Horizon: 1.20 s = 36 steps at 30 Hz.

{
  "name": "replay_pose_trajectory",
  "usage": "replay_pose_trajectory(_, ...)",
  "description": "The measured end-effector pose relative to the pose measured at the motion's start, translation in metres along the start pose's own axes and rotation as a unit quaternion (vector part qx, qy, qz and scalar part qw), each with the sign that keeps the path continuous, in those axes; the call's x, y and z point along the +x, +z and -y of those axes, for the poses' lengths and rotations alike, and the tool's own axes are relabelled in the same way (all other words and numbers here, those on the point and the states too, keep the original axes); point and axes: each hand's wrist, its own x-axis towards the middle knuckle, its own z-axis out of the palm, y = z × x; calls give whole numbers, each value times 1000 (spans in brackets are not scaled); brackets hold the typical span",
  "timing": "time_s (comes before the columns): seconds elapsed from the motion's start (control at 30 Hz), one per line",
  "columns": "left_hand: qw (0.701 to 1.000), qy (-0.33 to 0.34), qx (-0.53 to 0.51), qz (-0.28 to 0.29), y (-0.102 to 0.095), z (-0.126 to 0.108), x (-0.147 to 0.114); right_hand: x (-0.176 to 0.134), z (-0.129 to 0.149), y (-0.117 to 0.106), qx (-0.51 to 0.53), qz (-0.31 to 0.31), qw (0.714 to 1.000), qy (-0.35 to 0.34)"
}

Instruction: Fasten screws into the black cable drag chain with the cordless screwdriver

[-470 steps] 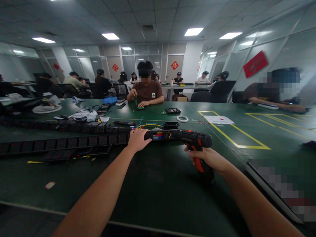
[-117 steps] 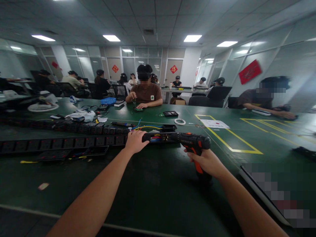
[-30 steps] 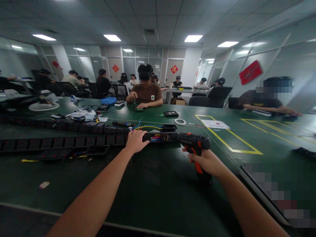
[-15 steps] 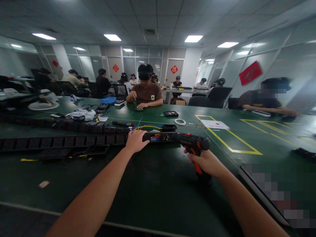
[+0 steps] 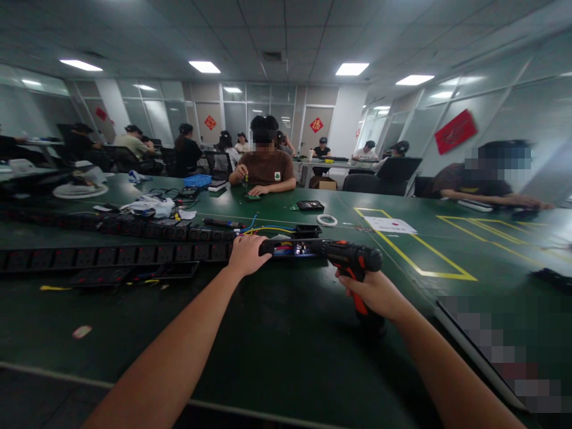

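Observation:
My right hand (image 5: 375, 292) is wrapped around the grip of a black and orange cordless drill (image 5: 355, 259). Its nose points left, toward the open end of a long black power strip (image 5: 125, 255) with a row of sockets. Light shines on metal parts and coloured wires (image 5: 282, 248) inside that end. My left hand (image 5: 248, 253) grips the strip just left of the opening, thumb toward me. Whether the drill's tip touches anything is hidden. Behind the strip, blue and yellow wires (image 5: 263, 229) run to a small black housing (image 5: 308, 231).
A second socket strip (image 5: 147, 229) lies behind the first. Loose black frames (image 5: 179, 270) sit in front. Beyond are a white cable coil (image 5: 328, 220), a paper sheet (image 5: 391, 225) and yellow tape outlines (image 5: 447, 276). A co-worker (image 5: 266, 167) works across the green table (image 5: 268, 357).
A bright light now shows on the parts inside the strip's open end, where it was dark before. Both hands and the drill stay almost where they were.

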Motion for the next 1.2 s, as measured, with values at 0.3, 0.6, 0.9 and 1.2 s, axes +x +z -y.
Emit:
replay_pose_trajectory(0.3,1000,-5,-6,8,-5,-3,-2,0,1,-1,3,1,1000,-20)
replay_pose_trajectory(0.6,1000,-2,-5,0,-2,-2,-1,1,-2,-1,6,11,1000,-23)
replay_pose_trajectory(0.9,1000,-1,-1,-1,0,-1,-1,-3,4,0,31,-2,999,-17)
replay_pose_trajectory(1.2,1000,-2,2,5,-3,-2,-1,-2,1,0,58,9,998,-33)
